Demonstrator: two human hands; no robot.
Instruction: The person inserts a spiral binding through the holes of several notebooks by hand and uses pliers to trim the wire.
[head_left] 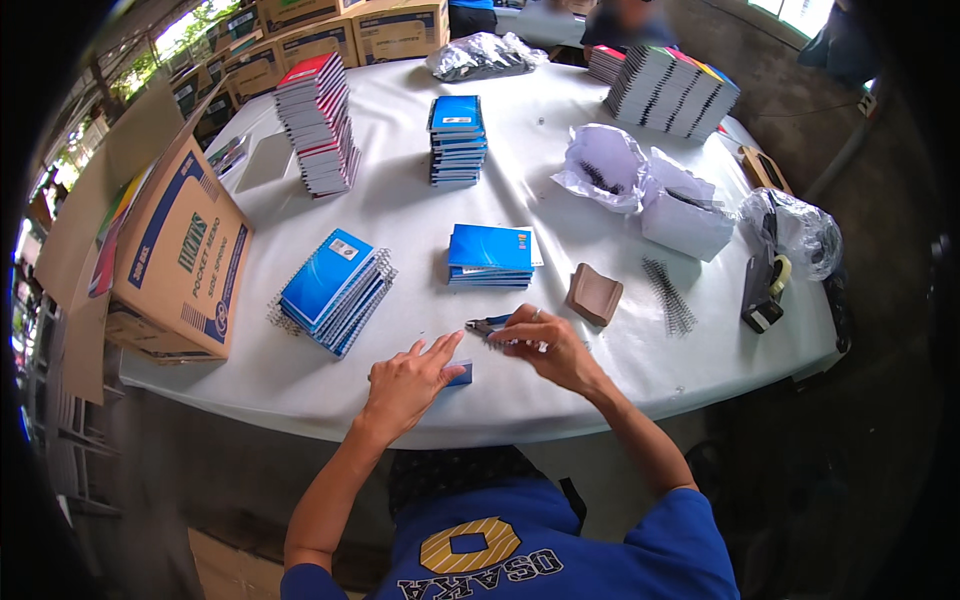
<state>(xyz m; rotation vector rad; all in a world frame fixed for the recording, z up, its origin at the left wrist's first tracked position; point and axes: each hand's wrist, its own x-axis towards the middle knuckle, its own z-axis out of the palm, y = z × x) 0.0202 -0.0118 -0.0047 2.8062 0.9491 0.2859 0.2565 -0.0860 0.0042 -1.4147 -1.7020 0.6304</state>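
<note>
My left hand (408, 388) lies flat with its fingers stretched out over a small blue notebook (459, 374) near the table's front edge. Most of that notebook is hidden under the palm. To its right my right hand (545, 345) is closed, thumb and fingers pinched together. A thin dark piece shows at the fingertips, too small to name surely. Pliers with blue handles (484, 325) are right at those fingers; whether they are gripped or lie on the table I cannot tell. Beyond the hands sits a short pile of blue notebooks (490, 250).
Blue spiral notebooks (335, 280) are piled at left, more (457, 140) behind. A brown block (594, 294), loose wire spirals (668, 298), a tape dispenser (764, 300) and paper-lined containers (690, 220) stand right. An open carton (180, 250) flanks the left edge; tall notebook stacks (672, 92) stand at back.
</note>
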